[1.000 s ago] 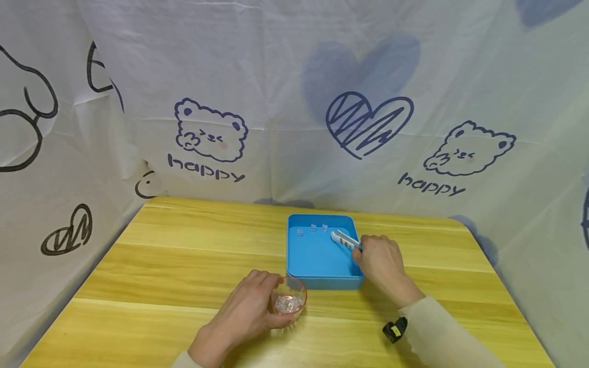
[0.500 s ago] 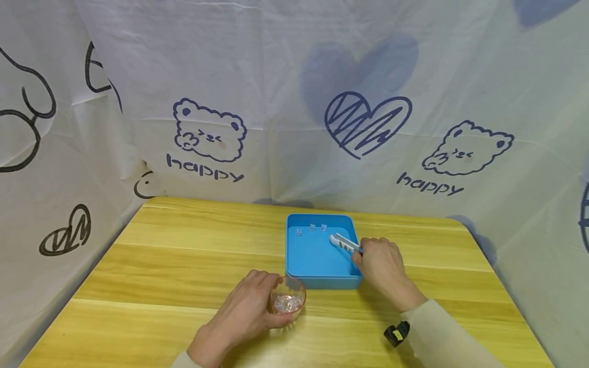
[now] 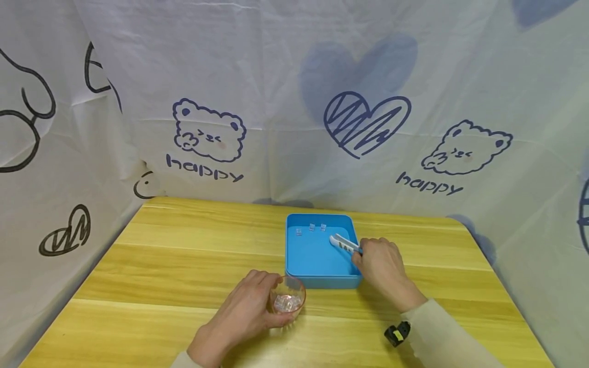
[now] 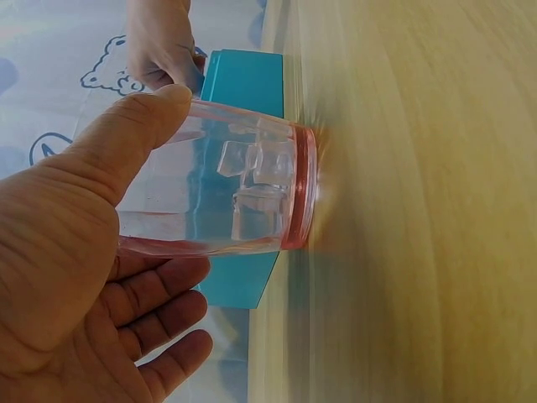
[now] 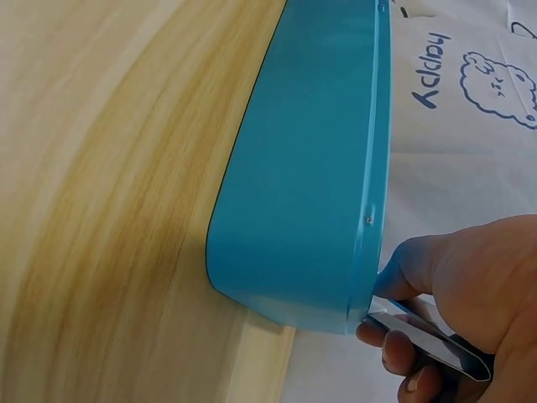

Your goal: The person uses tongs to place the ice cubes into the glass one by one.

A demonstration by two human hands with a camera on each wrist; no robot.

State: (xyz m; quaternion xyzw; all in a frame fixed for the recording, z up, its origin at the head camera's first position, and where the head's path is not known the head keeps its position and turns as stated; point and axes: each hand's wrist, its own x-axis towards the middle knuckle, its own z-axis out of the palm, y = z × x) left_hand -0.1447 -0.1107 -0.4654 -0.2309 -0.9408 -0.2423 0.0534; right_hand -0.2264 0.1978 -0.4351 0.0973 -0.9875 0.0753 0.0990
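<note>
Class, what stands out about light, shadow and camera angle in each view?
Head view: a soft shadow on the table beside the right hand, pale sheen near the bottom edge; left wrist view: scene turned sideways, warm glow beside the base of the glass; right wrist view: also sideways, the box darker than in the head view.

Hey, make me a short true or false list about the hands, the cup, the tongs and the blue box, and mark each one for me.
1. The left hand holds a pink-rimmed clear cup. True.
2. That cup is empty. False: several clear cubes lie inside it.
3. The right hand grips tongs angled over the blue box. True.
4. Six cubes show in the box. False: three transparent cubes show there.
5. The cup is inside the box. False: it is outside, on the near side.
</note>
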